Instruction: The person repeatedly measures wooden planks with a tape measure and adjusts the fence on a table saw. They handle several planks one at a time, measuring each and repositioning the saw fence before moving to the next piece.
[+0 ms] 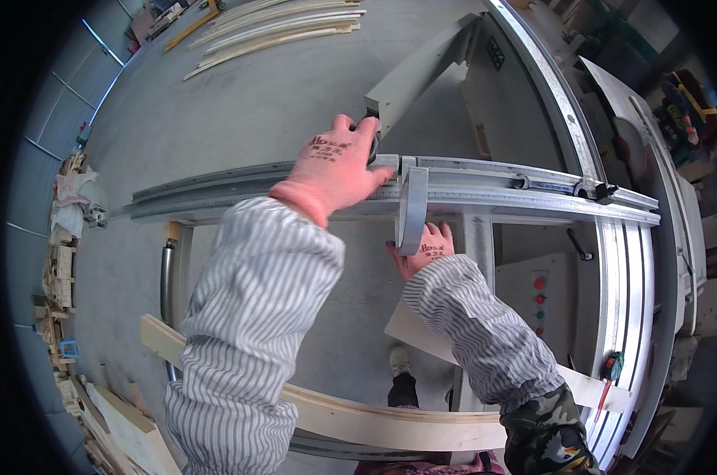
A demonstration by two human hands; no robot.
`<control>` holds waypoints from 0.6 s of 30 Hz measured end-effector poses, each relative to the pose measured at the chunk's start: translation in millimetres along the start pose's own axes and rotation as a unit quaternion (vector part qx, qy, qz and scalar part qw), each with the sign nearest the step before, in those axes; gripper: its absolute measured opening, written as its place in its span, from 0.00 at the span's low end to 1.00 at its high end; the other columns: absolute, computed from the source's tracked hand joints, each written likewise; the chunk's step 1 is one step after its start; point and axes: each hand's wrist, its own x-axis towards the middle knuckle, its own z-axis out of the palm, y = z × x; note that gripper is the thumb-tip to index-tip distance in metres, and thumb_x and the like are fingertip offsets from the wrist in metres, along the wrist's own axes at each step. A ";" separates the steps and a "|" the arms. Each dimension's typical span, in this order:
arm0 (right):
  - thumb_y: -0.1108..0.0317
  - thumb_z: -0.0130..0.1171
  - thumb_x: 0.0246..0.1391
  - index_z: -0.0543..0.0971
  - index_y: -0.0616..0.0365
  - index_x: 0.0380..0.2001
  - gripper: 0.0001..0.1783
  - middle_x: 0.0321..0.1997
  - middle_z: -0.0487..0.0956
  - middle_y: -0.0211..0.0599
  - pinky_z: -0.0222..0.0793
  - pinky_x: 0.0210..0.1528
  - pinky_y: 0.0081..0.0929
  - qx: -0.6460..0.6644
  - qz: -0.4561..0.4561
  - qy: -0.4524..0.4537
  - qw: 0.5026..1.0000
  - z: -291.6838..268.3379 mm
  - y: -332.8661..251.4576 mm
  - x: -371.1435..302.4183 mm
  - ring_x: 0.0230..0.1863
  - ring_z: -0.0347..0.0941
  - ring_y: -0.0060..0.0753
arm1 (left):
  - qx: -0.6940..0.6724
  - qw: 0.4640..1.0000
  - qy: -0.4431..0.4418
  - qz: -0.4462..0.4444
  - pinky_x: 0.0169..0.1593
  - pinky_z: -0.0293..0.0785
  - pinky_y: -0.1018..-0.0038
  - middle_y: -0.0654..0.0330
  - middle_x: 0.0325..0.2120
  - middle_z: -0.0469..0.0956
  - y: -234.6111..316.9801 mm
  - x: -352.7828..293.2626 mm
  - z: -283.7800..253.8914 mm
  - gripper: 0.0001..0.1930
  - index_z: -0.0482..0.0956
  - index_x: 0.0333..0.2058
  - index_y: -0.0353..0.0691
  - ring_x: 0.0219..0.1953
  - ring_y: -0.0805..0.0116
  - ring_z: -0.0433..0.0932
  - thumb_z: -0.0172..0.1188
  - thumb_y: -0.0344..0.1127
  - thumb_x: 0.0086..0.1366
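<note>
L hand: in pink glove, being rested over the long slotted metal rail, thumb being pointed right along it; fingers being curled by a dark fitting, but whether it's being clenched can't be told.
R hand: in matching glove, being held below the rail at the lower end of the bent metal plate; fingers being partly spread, grip being hidden by the plate, so a firm hold can't be told.
Metal plate: being hung down from the rail's near side, just R of the L hand, approx. mid-rail.
Rail work: prob. a setting/positioning step is being done on the plate & rail fittings, judging by both hands being placed there.
Next at plate: steadying w/ R hand is prob. being called for while the dark fitting is being worked by L; fingertips should be kept out of the gap btwn plate & rail.
Slotted table: being spanned at its near end by a pale wooden strip; a green-handled tool is being carried there too.
Button panel: being left untouched, below rail, R side.
</note>
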 end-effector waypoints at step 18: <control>0.52 0.58 0.55 0.75 0.59 0.51 0.26 0.51 0.76 0.44 0.55 0.66 0.56 -0.017 -0.019 0.058 0.998 2.0 1.4 0.4 0.57 0.70 0.49 | 0.063 0.957 0.283 0.004 0.65 0.57 0.51 0.45 0.57 0.70 -57.9 -23.0 82.2 0.37 0.72 0.49 0.32 0.61 0.47 0.66 0.67 0.60 0.54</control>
